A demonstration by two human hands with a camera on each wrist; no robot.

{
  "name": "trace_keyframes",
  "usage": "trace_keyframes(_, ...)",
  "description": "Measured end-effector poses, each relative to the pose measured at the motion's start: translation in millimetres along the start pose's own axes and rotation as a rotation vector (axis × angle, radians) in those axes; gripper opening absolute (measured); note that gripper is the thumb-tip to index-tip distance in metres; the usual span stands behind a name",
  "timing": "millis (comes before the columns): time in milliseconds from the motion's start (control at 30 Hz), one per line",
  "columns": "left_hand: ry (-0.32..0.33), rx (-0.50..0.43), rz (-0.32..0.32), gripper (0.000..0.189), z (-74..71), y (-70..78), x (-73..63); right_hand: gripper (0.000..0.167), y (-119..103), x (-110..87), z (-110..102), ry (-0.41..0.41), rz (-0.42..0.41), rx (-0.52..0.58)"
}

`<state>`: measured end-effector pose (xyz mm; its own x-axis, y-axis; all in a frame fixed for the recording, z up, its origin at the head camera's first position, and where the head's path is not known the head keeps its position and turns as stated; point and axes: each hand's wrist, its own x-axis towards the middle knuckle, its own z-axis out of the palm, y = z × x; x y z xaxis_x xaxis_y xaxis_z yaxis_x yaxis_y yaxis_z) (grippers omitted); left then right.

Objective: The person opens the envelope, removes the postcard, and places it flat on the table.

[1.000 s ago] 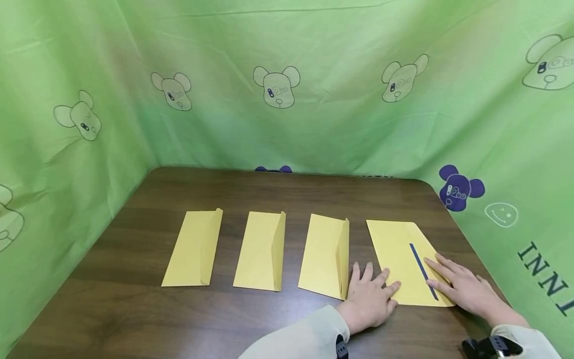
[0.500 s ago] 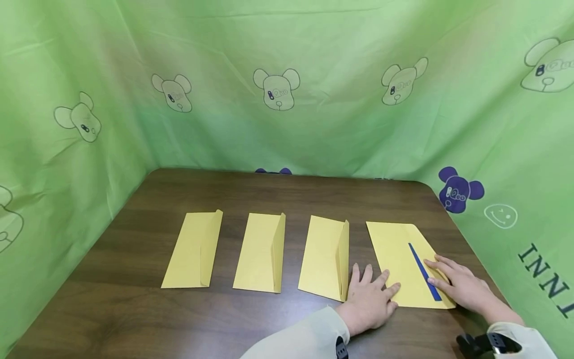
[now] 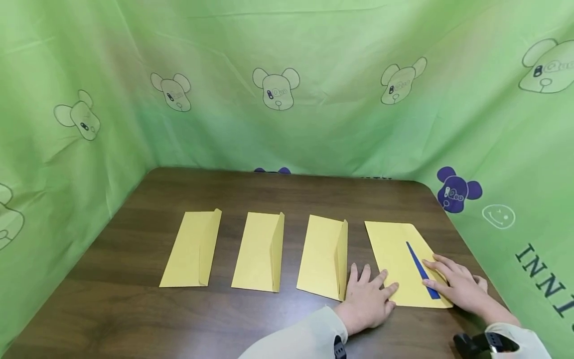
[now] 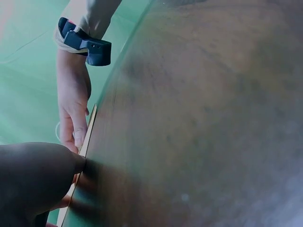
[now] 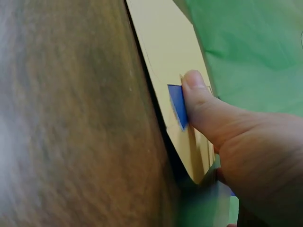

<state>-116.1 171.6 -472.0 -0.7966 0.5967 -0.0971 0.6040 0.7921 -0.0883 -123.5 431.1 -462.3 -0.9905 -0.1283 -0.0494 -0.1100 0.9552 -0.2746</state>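
A yellow envelope (image 3: 391, 244) lies at the right of the table, with a long blue wedge (image 3: 420, 269) showing on its face, wider at the near end. My left hand (image 3: 365, 304) rests with spread fingers at its lower left edge. The right hand (image 3: 462, 289) lies over the right side, its thumb at the blue wedge. In the right wrist view the thumb presses beside the blue patch (image 5: 176, 100); most of the other fingers are hidden there. The left wrist view shows the left hand (image 4: 35, 175) dark at the envelope's edge.
Three more yellow envelopes stand in a row to the left: one far left (image 3: 188, 249), one in the middle (image 3: 253, 252) and one beside my left hand (image 3: 318, 257). They lie on a brown wooden table (image 3: 134, 319). A green printed curtain (image 3: 278, 134) surrounds its back and sides.
The blue strip has widened at its near end into a wedge. The right hand has shifted very slightly left; the left hand stays at the envelope's edge.
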Motion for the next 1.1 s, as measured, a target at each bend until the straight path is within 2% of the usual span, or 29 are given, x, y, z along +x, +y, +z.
trace_keyframes(400, 0.034, -0.006, 0.000, 0.045, -2.2, -3.5, 0.1, 0.051, -5, 4.7, -8, 0.012, -0.002, 0.013)
trace_keyframes(633, 0.035, 0.006, 0.007, 0.045, -1.1, -3.4, 0.3, 0.048, -14, 8.3, -9, 0.055, 0.016, -0.024)
trace_keyframes(867, 0.029, 0.018, 0.011, 0.045, -1.0, -2.3, -1.3, 0.034, -29, 8.2, -11, 0.137, 0.062, -0.023)
trace_keyframes(1100, 0.034, 0.009, 0.009, 0.045, -1.2, -2.0, -1.3, 0.028, -33, 7.3, -14, 0.116, 0.129, 0.033)
